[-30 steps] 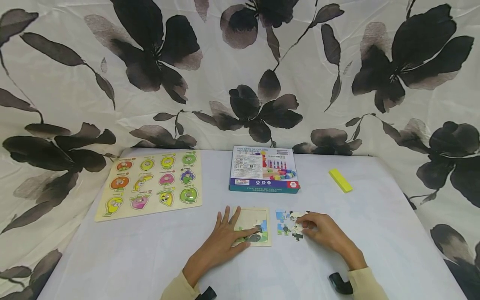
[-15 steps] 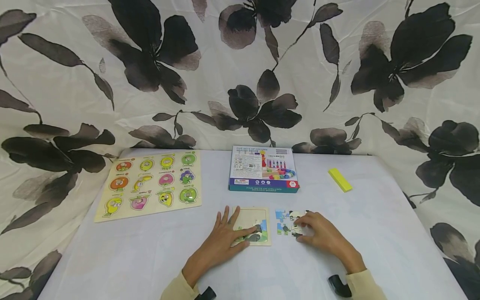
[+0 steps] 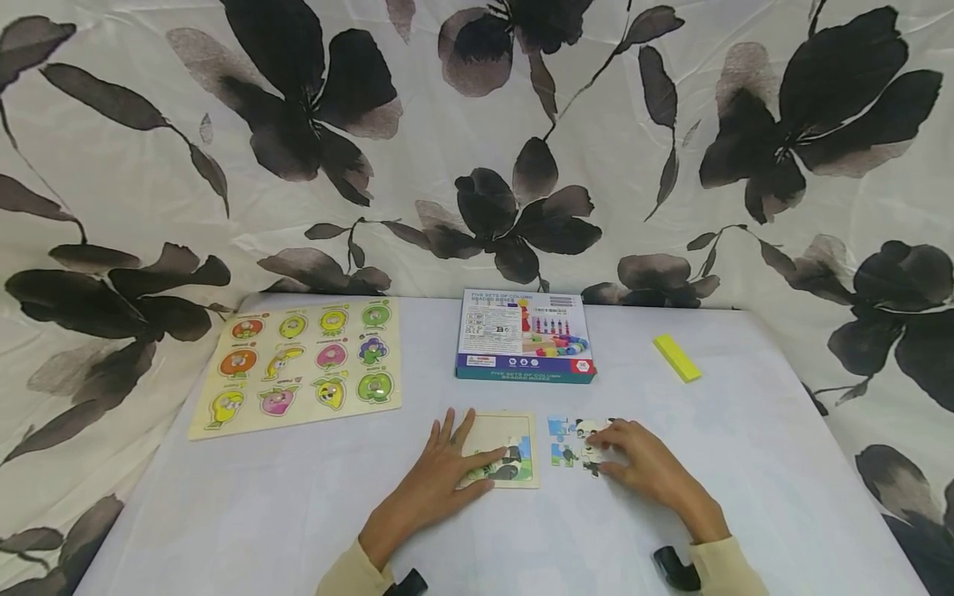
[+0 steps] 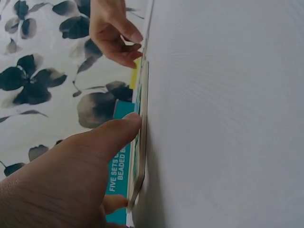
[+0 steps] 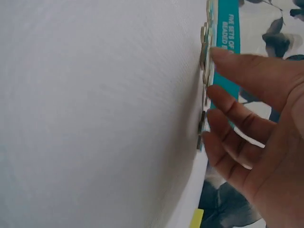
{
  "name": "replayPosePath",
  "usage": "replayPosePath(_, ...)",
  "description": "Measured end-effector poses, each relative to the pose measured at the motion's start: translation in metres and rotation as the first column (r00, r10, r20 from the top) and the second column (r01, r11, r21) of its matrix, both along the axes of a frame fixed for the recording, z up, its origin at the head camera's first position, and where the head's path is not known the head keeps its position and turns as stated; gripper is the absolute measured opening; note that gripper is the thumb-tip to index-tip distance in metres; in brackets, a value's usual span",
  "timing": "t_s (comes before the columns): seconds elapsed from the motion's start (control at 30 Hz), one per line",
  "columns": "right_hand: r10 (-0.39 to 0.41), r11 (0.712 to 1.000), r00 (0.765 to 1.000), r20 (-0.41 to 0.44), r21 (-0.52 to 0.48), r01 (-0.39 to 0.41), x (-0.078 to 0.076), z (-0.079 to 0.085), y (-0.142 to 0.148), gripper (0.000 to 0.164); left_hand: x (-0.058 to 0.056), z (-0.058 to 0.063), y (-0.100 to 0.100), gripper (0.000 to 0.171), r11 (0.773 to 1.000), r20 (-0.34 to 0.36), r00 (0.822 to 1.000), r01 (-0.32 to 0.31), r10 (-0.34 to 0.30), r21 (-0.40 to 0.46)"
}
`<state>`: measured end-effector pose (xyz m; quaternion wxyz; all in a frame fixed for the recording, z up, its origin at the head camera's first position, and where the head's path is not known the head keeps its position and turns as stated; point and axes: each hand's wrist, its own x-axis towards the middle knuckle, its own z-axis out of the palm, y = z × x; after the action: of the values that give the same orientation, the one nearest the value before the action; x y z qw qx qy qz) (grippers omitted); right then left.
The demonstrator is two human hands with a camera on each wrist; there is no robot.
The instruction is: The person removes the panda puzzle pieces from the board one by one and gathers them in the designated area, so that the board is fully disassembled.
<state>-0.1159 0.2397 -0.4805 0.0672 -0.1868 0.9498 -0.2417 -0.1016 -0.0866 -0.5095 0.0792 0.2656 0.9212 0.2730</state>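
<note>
My left hand (image 3: 440,476) lies with spread fingers over the left side of a small wooden puzzle tray (image 3: 501,422). Its thumb and index finger reach across the tray, over fitted panda pieces (image 3: 513,465) in the lower right part. Edge-on, the tray (image 4: 144,104) shows in the left wrist view with the thumb on its face. To the right, loose puzzle pieces (image 3: 561,454) with panda and blue-green print lie grouped on the white cloth. My right hand (image 3: 644,468) bends over them, fingertips touching their right side, thumb apart from the fingers. Fingers partly hide these pieces (image 5: 205,54).
A fruit puzzle board (image 3: 305,418) lies at the back left. Behind the tray lies a beaded-boxes game box (image 3: 525,339). A yellow block (image 3: 676,358) is at the back right. A floral curtain (image 3: 417,165) hangs behind the table (image 3: 224,513).
My right fingers and thumb spread apart over the loose pieces, then draw slightly closer together. The left hand stays on the tray, with only a very slight leftward shift.
</note>
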Motion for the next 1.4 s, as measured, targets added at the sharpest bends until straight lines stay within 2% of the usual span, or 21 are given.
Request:
replayPosePath(0.17,0.010,0.997,1.000,0.008,-0.072,-0.010,-0.007,0.003,-0.011,0.032,0.001,0.001,-0.004,0.045,1.000,0.015,1.000,-0.011,0.011,0.008)
replayPosePath(0.4,0.086,0.981,0.996,-0.013,-0.175,-0.087,-0.021,0.001,-0.049,0.027,0.002,0.001,-0.005,0.045,1.000,0.000,1.000,-0.014,0.014,-0.003)
replayPosePath(0.53,0.131,0.974,0.991,0.002,-0.186,-0.128,-0.027,-0.001,-0.072,0.027,0.002,-0.001,-0.005,0.046,1.000,-0.014,1.000,-0.013,0.013,-0.023)
replayPosePath(0.7,0.169,0.974,0.985,0.029,-0.157,-0.162,-0.029,-0.001,-0.089,0.024,0.001,0.000,-0.004,0.044,1.000,-0.005,1.000,-0.008,0.008,-0.005)
replayPosePath(0.93,0.178,0.978,0.984,0.006,-0.115,-0.176,-0.029,-0.002,-0.095,0.018,0.002,0.002,-0.005,0.038,1.000,0.007,1.000,0.012,-0.012,-0.001)
replayPosePath(1.1,0.188,0.975,0.982,0.002,-0.120,-0.186,-0.029,-0.002,-0.093,0.016,0.000,0.002,-0.004,0.039,1.000,0.008,1.000,0.019,-0.019,-0.008)
replayPosePath(1.4,0.178,0.977,0.984,0.029,-0.125,-0.173,-0.031,-0.002,-0.093,0.015,0.000,0.006,0.003,0.039,0.998,0.040,0.999,0.033,-0.031,-0.055)
